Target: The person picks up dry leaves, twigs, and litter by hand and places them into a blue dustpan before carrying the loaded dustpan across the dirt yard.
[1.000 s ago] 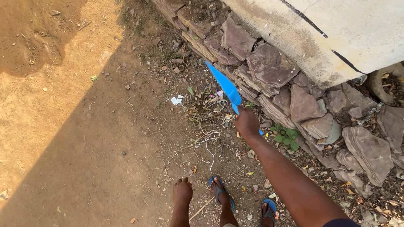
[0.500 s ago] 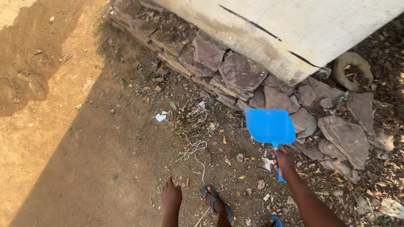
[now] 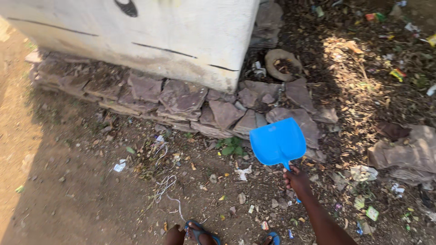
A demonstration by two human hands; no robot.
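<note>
Beside stone wall [image 3: 181, 97], right hand [image 3: 297, 179] gripping blue dustpan [image 3: 277, 143]

Littered dirt ground [image 3: 77, 190], flat stones [image 3: 181, 97]

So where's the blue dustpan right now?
In the head view, the blue dustpan is held up by the right hand, right of centre, over litter below the stacked stones.

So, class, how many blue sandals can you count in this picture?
2. One blue sandal is at the bottom edge, left of centre; the other sandal is further right, near the right hand holding the blue dustpan. Both are partly cut off.
</note>
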